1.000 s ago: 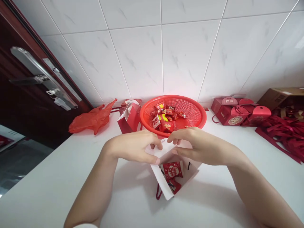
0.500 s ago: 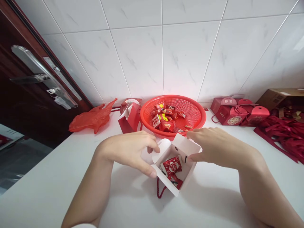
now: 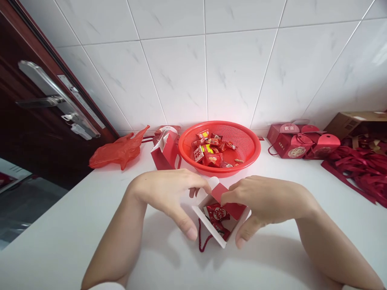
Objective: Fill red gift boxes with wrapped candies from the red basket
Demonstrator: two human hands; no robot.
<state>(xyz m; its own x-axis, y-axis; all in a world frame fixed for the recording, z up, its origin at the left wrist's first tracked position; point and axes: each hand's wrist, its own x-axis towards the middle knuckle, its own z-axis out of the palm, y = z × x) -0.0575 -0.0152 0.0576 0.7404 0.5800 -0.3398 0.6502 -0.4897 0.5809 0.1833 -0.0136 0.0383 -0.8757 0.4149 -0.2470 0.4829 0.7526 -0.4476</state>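
Observation:
A small box, white inside and red outside, stands on the white table with its front side open and a dark red cord at its left. Red-wrapped sweets lie inside. My right hand is at the box's right, its fingers on a red flap folded inward and its thumb apart near the right wall. My left hand is at the left side, fingers at the back-left flap, thumb spread away; it grips nothing. Behind the box sits a red mesh basket holding several wrapped sweets.
Left of the basket are an open red box and a red plastic bag. Closed red boxes, dark red ribbons and a cardboard box stand at the right. A tiled wall is behind; a door is at the left.
The right-hand flap has folded inward over the box, showing its red outer side. My right hand has moved left and down with its thumb spread. My left fingers have shifted right.

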